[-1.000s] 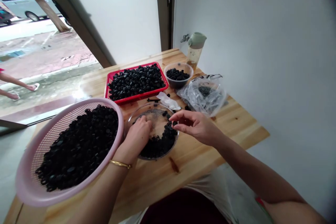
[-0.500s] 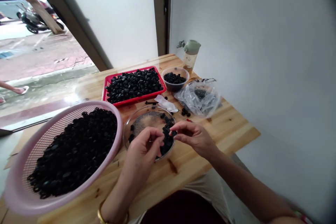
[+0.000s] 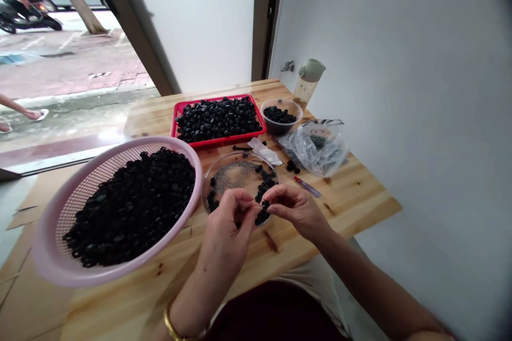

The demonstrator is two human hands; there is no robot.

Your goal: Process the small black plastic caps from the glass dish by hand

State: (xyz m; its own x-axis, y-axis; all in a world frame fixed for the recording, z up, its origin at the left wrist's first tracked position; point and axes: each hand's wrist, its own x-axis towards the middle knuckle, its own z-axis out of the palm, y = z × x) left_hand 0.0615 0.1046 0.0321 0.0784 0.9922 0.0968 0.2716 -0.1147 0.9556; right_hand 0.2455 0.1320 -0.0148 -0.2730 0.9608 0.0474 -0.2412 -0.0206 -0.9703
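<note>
Over the near edge of a clear round dish [image 3: 216,166], my two hands meet fingertip to fingertip. My right hand [image 3: 298,212] pinches a small black piece [image 3: 265,205] between thumb and forefinger. Close against it, my left hand [image 3: 236,218] is also closed in a pinch; whatever is in those fingertips is too small to make out. Loose black round pieces [image 3: 264,184] lie along the dish's right side, and a few sit at its left. A gold bangle [image 3: 171,325] circles my left wrist.
Left of the dish stands a large pink basket [image 3: 50,272] heaped with black ring-like pieces. Behind are a red tray [image 3: 228,142] of black discs, a plastic bowl [image 3: 281,128], and a jug [image 3: 309,82]. Rightward lie a plastic bag [image 3: 330,157] and a red-tipped slim tool [image 3: 307,186].
My fingertips have come closer together, with the left hand moving toward the right one. The whole view has shifted, so the tabletop things appear farther right. The red-tipped tool shows more fully.
</note>
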